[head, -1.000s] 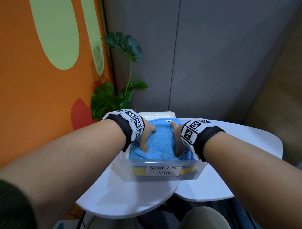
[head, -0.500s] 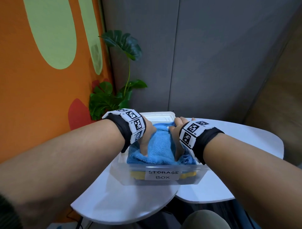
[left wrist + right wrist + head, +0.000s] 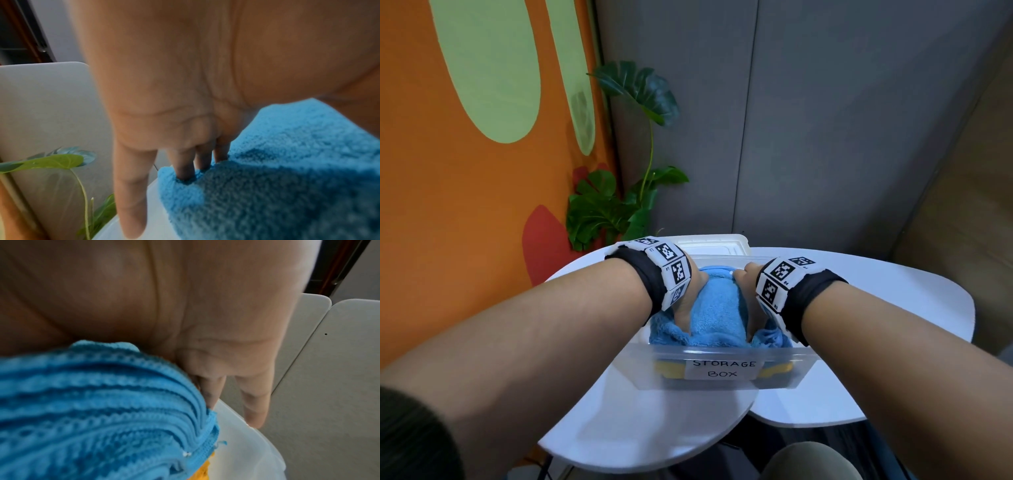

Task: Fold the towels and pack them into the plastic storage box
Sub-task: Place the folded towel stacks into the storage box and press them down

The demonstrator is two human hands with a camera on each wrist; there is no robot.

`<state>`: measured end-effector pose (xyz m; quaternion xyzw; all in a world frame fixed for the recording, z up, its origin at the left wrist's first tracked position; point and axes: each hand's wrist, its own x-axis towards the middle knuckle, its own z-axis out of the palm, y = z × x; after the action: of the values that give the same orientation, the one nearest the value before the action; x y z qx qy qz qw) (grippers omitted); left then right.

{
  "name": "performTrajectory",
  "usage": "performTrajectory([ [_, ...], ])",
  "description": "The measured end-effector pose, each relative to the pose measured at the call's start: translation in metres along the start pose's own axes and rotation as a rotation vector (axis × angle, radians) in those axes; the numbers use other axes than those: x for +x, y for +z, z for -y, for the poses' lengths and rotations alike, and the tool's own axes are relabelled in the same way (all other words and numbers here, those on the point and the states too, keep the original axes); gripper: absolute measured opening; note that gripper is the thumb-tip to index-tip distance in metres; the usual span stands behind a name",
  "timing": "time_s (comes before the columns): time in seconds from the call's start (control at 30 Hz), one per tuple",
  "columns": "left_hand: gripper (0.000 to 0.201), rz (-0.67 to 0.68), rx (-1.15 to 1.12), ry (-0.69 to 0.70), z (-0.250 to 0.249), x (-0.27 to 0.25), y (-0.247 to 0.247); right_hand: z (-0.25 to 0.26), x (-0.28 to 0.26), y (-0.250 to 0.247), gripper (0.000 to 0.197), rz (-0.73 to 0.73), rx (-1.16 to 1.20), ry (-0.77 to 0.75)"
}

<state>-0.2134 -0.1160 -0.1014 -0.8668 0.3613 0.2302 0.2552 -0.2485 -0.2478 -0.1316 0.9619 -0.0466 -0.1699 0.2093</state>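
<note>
A folded blue towel [image 3: 714,308] sits in the clear plastic storage box [image 3: 722,353], on top of a yellow towel [image 3: 669,370] that shows through the front wall. My left hand [image 3: 690,298] grips the blue towel's left side, thumb on top. In the left wrist view its fingers [image 3: 185,162] dig into the blue towel [image 3: 287,178]. My right hand [image 3: 748,291] grips the right side the same way. In the right wrist view its fingers [image 3: 211,391] run down between the blue towel [image 3: 102,402] and the box wall [image 3: 246,443], above the yellow towel [image 3: 207,467].
The box stands on a white round table [image 3: 671,428], which adjoins a second white table [image 3: 893,308] on the right. A white lid [image 3: 714,245] lies just behind the box. A leafy plant [image 3: 613,212] stands at the back left beside an orange wall.
My hands have drawn closer together on the blue towel, which now looks narrower and bunched at its sides. The box has not moved.
</note>
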Motion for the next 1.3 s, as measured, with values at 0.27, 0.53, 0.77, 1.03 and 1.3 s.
performTrajectory([
  [0.27,0.091,0.006,-0.119,-0.002,0.006,-0.019,-0.006,-0.002,0.005,0.009,0.096,-0.024,0.019,0.016],
  [0.53,0.061,-0.264,-0.272,-0.045,0.034,-0.051,-0.021,-0.032,-0.045,-0.041,0.080,0.182,0.287,-0.052],
  [0.77,0.053,-0.299,-0.297,-0.318,0.052,-0.059,-0.001,-0.037,-0.034,-0.045,0.023,-0.029,0.266,0.111],
  [1.03,0.041,-0.012,-0.516,-0.437,0.059,-0.054,0.035,-0.039,-0.074,-0.030,0.019,0.079,0.250,0.180],
  [1.3,0.041,0.030,-0.713,-0.412,0.057,-0.058,0.038,-0.045,-0.097,-0.032,0.015,0.082,0.119,0.123],
])
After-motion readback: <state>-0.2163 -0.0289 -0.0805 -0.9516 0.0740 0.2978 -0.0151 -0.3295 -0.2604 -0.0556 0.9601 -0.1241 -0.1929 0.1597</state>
